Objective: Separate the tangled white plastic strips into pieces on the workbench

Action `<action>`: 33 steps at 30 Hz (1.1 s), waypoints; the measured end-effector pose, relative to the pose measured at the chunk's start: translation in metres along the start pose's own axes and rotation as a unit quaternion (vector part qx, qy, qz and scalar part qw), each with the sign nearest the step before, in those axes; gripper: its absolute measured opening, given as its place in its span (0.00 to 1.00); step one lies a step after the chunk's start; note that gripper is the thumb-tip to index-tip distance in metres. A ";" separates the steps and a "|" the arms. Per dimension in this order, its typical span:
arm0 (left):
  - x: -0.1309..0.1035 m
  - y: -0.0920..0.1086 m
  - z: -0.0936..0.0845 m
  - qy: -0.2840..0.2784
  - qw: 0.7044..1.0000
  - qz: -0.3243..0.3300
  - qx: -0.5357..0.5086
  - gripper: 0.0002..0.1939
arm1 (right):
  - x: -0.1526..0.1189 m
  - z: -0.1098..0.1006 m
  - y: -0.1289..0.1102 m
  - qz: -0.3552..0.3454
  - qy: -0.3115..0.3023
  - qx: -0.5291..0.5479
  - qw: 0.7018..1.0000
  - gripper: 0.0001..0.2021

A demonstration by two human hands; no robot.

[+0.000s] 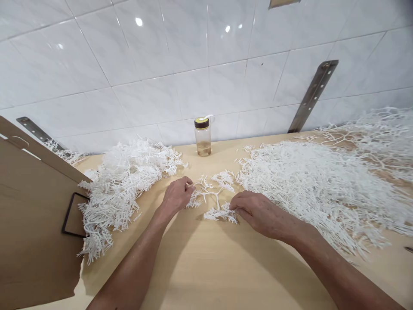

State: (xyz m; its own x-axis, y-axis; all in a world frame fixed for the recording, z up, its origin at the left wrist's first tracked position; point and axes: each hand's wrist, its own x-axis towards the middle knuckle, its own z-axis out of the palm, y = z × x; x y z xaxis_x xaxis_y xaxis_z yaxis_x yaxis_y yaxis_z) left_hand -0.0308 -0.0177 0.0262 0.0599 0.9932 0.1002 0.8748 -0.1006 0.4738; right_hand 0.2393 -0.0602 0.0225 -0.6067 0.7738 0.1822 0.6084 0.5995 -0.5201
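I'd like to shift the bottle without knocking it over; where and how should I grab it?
Grip the bottle's clear body, below the dark lid, probably from the front: it stands upright, with the tiled wall behind it. The thin loop looks a poorer hold.

The place looks like a small workroom or craft workspace, though its exact kind cannot be told. A pale wood-toned counter (200, 267) runs against a wall of glossy, grey-veined white tiles (180, 94), with grey slotted metal brackets (312, 97) mounted on it. Large heaps of white, branching plastic-looking sprigs (309, 181) cover both sides, beside a brown cardboard box (38, 215). A clear bottle with a black-and-green lid (203, 137) stands near the wall.
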 end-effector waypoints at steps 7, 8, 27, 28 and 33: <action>-0.031 0.052 -0.005 0.166 0.969 0.176 0.043 0.09 | 0.002 0.001 0.000 0.025 0.011 0.010 1.000 0.14; -0.038 0.059 -0.003 0.147 0.965 0.215 0.021 0.09 | 0.002 0.000 0.000 0.029 0.012 0.010 0.999 0.14; -0.056 0.050 0.029 -0.014 0.974 0.225 0.029 0.09 | 0.000 -0.005 0.003 0.036 0.002 0.028 0.999 0.11; -0.059 0.048 0.029 -0.012 0.973 0.230 0.032 0.08 | 0.000 -0.006 0.002 0.040 0.008 0.034 0.999 0.11; -0.069 0.043 0.030 -0.024 0.964 0.265 0.028 0.13 | 0.000 -0.009 -0.001 0.079 0.010 0.043 0.996 0.09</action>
State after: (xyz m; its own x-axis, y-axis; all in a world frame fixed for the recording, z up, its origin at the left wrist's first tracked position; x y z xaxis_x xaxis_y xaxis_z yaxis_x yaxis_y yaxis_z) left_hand 0.0170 -0.0891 0.0137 0.5264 0.8048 0.2743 0.7399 -0.5925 0.3186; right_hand 0.2438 -0.0587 0.0305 -0.4961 0.8614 0.1087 0.6482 0.4507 -0.6137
